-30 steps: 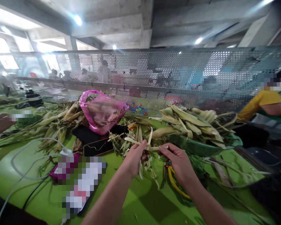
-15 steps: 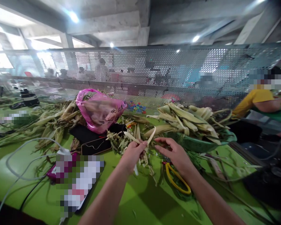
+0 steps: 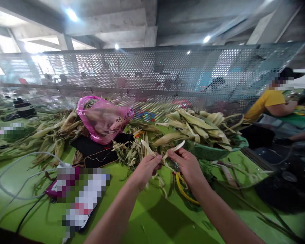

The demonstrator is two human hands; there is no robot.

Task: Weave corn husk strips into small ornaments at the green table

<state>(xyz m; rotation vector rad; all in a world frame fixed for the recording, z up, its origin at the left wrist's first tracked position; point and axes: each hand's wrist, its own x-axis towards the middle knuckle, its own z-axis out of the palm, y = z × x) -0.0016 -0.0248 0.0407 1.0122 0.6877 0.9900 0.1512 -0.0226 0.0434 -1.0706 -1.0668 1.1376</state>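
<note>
Between thumb and fingers, my left hand [image 3: 147, 169] pinches a pale strip of corn husk [image 3: 146, 147]. My right hand [image 3: 185, 164] grips another pale husk strip [image 3: 178, 146], its end pointing up to the right. The strips come close together between my hands; whether they are joined I cannot tell. Below my right hand lie yellow-handled scissors [image 3: 180, 189], partly hidden by my forearm. Short husk scraps [image 3: 128, 149] lie just beyond my left hand. A green basin [image 3: 210, 151] heaped with corn husks [image 3: 198, 125] stands beyond my right hand.
A pink plastic bag [image 3: 103, 123] stands at the back left beside a long husk pile [image 3: 58, 135]. A phone [image 3: 100, 158], a purple power strip [image 3: 62, 186] and cables lie at left. A perforated metal screen [image 3: 142, 71] crosses behind. Someone in a yellow shirt [image 3: 265, 101] sits at right.
My right hand has closed on a husk strip and pulled its end over to the right. My left hand keeps its pinch. The view has shifted slightly.
</note>
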